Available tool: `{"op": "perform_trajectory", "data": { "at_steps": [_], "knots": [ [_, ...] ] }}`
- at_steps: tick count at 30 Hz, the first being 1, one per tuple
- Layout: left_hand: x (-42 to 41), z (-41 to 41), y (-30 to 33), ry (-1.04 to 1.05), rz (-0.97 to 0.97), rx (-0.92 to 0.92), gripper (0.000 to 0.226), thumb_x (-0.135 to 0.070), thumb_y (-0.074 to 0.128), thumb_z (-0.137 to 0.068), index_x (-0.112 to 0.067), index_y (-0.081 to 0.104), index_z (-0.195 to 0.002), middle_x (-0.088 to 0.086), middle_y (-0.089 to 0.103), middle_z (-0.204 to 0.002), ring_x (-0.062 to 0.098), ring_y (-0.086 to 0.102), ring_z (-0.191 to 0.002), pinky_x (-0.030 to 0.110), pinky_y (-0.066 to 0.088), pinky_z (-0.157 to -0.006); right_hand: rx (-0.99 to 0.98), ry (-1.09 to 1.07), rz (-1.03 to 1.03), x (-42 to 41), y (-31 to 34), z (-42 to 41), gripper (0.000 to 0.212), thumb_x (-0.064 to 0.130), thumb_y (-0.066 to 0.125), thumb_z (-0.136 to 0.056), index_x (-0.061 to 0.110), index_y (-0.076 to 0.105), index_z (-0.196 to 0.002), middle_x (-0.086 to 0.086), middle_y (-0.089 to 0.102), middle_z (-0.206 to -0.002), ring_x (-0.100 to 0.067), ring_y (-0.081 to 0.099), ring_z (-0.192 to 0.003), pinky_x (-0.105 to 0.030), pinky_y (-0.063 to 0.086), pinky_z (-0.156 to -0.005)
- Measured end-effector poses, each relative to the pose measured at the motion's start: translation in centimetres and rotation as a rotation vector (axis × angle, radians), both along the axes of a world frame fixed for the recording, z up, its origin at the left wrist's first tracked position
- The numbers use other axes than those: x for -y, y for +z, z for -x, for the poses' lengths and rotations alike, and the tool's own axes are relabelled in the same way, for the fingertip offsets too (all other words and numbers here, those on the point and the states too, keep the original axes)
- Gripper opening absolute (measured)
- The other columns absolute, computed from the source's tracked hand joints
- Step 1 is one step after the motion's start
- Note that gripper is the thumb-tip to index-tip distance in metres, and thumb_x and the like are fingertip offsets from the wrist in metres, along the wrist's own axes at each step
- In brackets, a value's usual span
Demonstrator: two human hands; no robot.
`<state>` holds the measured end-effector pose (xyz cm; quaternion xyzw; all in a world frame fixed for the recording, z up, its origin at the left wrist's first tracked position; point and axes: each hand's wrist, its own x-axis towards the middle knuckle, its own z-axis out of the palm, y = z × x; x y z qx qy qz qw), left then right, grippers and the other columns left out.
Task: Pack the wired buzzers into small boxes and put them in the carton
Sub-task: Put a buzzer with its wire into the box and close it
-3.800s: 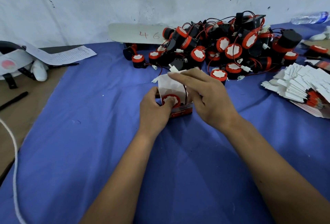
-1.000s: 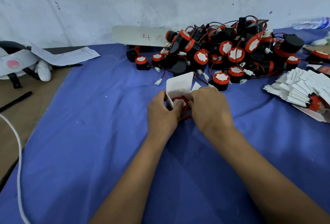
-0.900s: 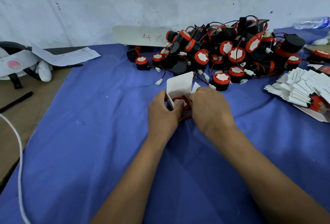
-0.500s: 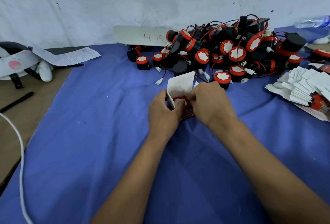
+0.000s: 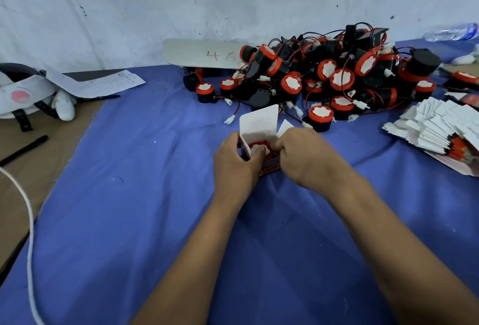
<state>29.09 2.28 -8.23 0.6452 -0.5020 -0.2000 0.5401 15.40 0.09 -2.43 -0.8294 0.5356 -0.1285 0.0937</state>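
Your left hand (image 5: 234, 166) clamps the small box (image 5: 259, 138) upright on the blue cloth (image 5: 129, 208) so it can't tip, while your right hand (image 5: 303, 156) closes its fingers on the buzzer (image 5: 258, 146), seating it inside.

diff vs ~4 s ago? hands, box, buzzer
The right hand was spread open over the small box; it has drawn in and curled, fingertips pinching at the right edge of the opening. The left hand keeps hold of the box's left side, thumb on the buzzer inside. Top flap still up, buzzer pile and flat boxes unchanged.
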Motion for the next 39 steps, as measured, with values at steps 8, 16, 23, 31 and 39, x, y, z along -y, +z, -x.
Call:
{"op": "perform_trajectory", "data": {
  "at_steps": [8, 16, 23, 31, 39],
  "knots": [
    [0.0, -0.1, 0.0, -0.007, -0.001, -0.004, 0.027, -0.023, 0.075, -0.089, -0.001, 0.062, -0.098, 0.013, 0.07, -0.091, 0.03, 0.061, -0.077, 0.047, 0.053, -0.068, -0.049, 0.011, 0.083, 0.6, -0.6, 1.8, 0.039, 0.022, 0.045, -0.1, 0.037, 0.074, -0.121, -0.002, 0.031, -0.129, -0.024, 0.022, -0.114, -0.032, 0.029, -0.104],
    [0.0, 0.0, 0.1, 0.015, -0.007, 0.023, 0.022, -0.019, 0.072, -0.089, -0.002, 0.063, -0.1, 0.012, 0.07, -0.094, 0.026, 0.061, -0.083, 0.05, 0.053, -0.075, -0.224, 0.102, 0.143, 0.5, -0.4, 2.5, 0.044, 0.024, 0.047, -0.095, 0.048, 0.069, -0.125, 0.003, 0.009, -0.165, -0.029, 0.004, -0.149, -0.053, 0.024, -0.114],
    [-0.1, -0.1, 0.2, -0.022, 0.0, 0.055, 0.022, -0.018, 0.071, -0.091, -0.005, 0.064, -0.108, 0.011, 0.071, -0.099, 0.028, 0.061, -0.086, 0.051, 0.053, -0.077, -0.269, 0.122, 0.171, 0.6, -0.7, 1.5, 0.036, 0.025, 0.048, -0.095, 0.035, 0.075, -0.117, -0.001, 0.019, -0.163, -0.033, 0.009, -0.148, -0.05, 0.026, -0.113],
    [-0.4, 0.3, 0.5, -0.02, -0.015, 0.069, 0.039, -0.039, 0.061, -0.081, -0.012, 0.063, -0.109, 0.0, 0.07, -0.101, 0.02, 0.063, -0.091, 0.048, 0.054, -0.081, -0.001, 0.076, 0.06, 1.5, -1.8, 1.2, 0.032, 0.031, 0.047, -0.092, 0.024, 0.077, -0.08, -0.001, 0.049, -0.134, -0.024, 0.025, -0.128, -0.044, 0.031, -0.1],
    [-0.1, 0.1, 0.2, -0.043, -0.024, 0.036, 0.026, -0.043, 0.063, -0.077, -0.042, 0.058, -0.102, -0.021, 0.067, -0.095, -0.001, 0.063, -0.09, 0.029, 0.056, -0.077, 0.214, 0.092, 0.194, 2.1, -1.8, 1.2, 0.009, 0.017, 0.068, -0.093, 0.015, 0.077, -0.093, -0.004, 0.062, -0.108, -0.026, 0.054, -0.106, -0.039, 0.047, -0.094]
  ]
}}
